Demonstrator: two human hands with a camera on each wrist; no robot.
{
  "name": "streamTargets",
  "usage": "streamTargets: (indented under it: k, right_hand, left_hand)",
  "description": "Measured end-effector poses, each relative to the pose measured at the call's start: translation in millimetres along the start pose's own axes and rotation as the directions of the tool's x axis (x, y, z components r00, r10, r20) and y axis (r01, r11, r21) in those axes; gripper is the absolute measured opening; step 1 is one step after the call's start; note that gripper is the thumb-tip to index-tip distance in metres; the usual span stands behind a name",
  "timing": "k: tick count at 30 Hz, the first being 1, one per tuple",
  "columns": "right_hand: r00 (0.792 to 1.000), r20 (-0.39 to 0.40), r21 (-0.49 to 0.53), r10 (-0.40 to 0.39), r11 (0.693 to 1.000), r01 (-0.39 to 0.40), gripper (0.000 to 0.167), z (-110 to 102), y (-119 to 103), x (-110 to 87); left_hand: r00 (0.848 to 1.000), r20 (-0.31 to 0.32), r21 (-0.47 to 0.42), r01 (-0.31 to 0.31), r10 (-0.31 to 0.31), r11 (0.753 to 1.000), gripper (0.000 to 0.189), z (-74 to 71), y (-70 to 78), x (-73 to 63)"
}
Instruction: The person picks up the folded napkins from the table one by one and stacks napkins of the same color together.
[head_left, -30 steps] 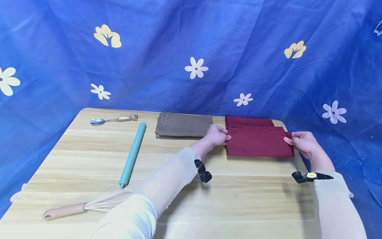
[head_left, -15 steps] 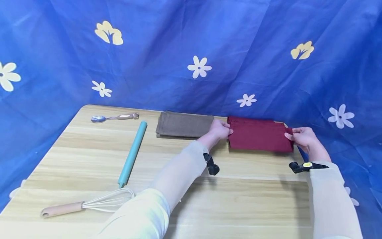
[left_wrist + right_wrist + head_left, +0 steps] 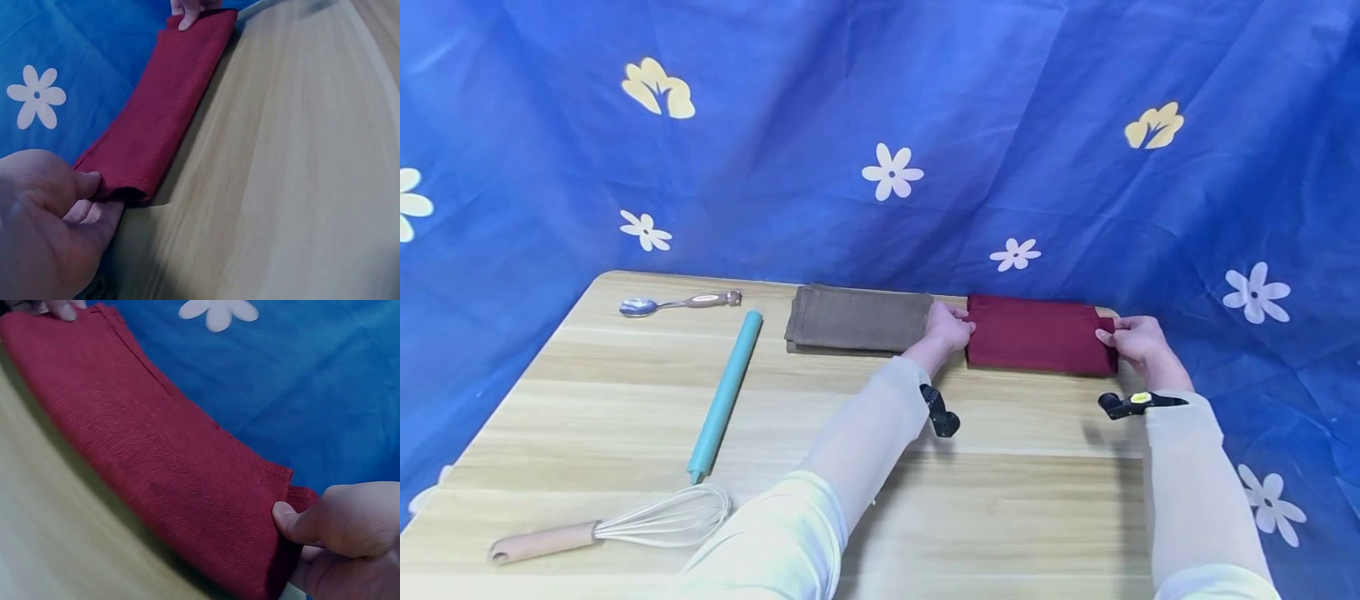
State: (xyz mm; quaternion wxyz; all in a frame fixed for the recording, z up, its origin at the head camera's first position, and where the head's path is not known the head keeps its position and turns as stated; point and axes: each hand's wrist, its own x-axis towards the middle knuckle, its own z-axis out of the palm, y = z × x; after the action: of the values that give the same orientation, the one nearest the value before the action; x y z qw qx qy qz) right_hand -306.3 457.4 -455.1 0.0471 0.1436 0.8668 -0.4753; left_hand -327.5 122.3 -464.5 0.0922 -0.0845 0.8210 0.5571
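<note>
A dark red cloth (image 3: 1037,336), folded into a long rectangle, lies at the back right of the table. My left hand (image 3: 949,327) pinches its left end between thumb and fingers. At the opposite end my right hand (image 3: 1138,343) does the same, thumb on top and fingers underneath. In the left wrist view the red cloth (image 3: 159,112) shows its rolled layers beside the left hand (image 3: 56,219). The right wrist view has the right hand (image 3: 350,537) gripping a corner where a small flap sticks out. A folded grey-brown cloth (image 3: 857,321) lies just left of the left hand.
On the wooden table (image 3: 1000,500) a spoon (image 3: 681,303) lies at the back left. A teal rod (image 3: 726,396) and a whisk (image 3: 617,529) lie nearer the front left. A blue flowered curtain (image 3: 775,150) hangs behind the table's back edge.
The front part of the red cloth has gone back over its rear part, making a narrower rectangle. Both hands moved back with it, and the right hand then shifted left.
</note>
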Motion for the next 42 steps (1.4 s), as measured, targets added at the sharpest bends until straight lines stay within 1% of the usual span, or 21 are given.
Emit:
streamTargets:
  k: [2,5,7,9,11,12,17,20,25,27,32,36,40,42]
  right_hand:
    - [1.000,-0.003,-0.010,0.003,1.000,-0.003,0.042,2.7,2.0,0.5]
    - [1.000,-0.014,-0.067,-0.012,0.998,0.011,0.047,2.6,4.4,-1.1]
    - [1.000,0.004,-0.102,-0.025,0.994,0.025,0.049,1.5,4.3,-3.9]
    - [0.999,0.023,-0.146,-0.031,0.989,0.034,0.051,0.7,3.6,-6.3]
    - [0.999,0.027,-0.167,-0.037,0.985,0.041,0.051,1.5,1.7,-8.0]
    - [0.999,0.018,-0.178,-0.041,0.983,0.044,0.051,2.4,0.6,-8.1]
    - [0.993,-0.101,-0.151,-0.056,0.988,0.040,0.051,7.2,-1.9,-3.7]
    - [0.987,-0.157,-0.118,-0.036,0.993,0.017,0.052,11.0,-1.2,-0.8]
    - [0.982,-0.187,-0.084,0.034,0.995,-0.051,0.052,17.4,6.8,3.1]
    - [0.978,-0.204,-0.072,0.048,0.995,-0.064,0.051,17.6,10.4,4.5]
    - [0.962,-0.270,-0.024,0.040,0.999,-0.048,0.045,20.0,13.8,6.9]
    - [0.959,-0.277,0.047,0.065,0.997,-0.055,0.045,22.2,14.8,7.3]
    - [0.950,-0.300,0.047,0.091,0.996,-0.081,0.046,22.8,14.3,7.0]
    - [0.943,-0.320,0.018,0.093,0.996,-0.092,0.045,22.2,13.5,6.7]
  left_hand:
    - [1.000,0.020,0.002,-0.005,0.005,1.000,0.022,-0.7,-1.7,-0.3]
    - [0.997,0.071,0.011,-0.028,0.027,1.000,0.030,-3.8,-1.7,-1.9]
    - [0.995,0.094,0.056,-0.034,0.028,0.998,0.033,-6.2,-1.5,-3.0]
    - [0.994,0.108,0.113,-0.035,0.023,0.993,0.032,-8.2,-1.6,-3.7]
    - [0.994,0.105,0.151,-0.026,0.010,0.988,0.029,-9.2,-2.1,-3.5]
    - [0.995,0.102,0.153,-0.023,0.007,0.988,0.028,-9.4,-2.6,-2.9]
    - [0.997,0.079,0.056,-0.014,0.010,0.998,0.029,-4.5,-4.1,1.4]
    - [0.998,0.060,0.035,-0.024,0.022,0.999,0.028,-1.0,-4.9,4.6]
    - [0.999,0.041,0.008,-0.020,0.019,1.000,0.025,4.4,-7.1,7.4]
    - [0.999,0.037,-0.011,-0.016,0.017,1.000,0.025,5.8,-6.7,7.2]
    - [1.000,0.003,-0.070,-0.022,0.022,0.997,0.025,5.7,-8.0,7.3]
    - [1.000,-0.026,-0.101,-0.007,0.005,0.995,0.023,5.7,-9.8,7.3]
    - [1.000,-0.028,-0.092,-0.004,0.001,0.996,0.021,6.2,-11.6,8.7]
    - [1.000,-0.024,-0.088,-0.003,0.001,0.996,0.019,6.6,-12.5,9.7]
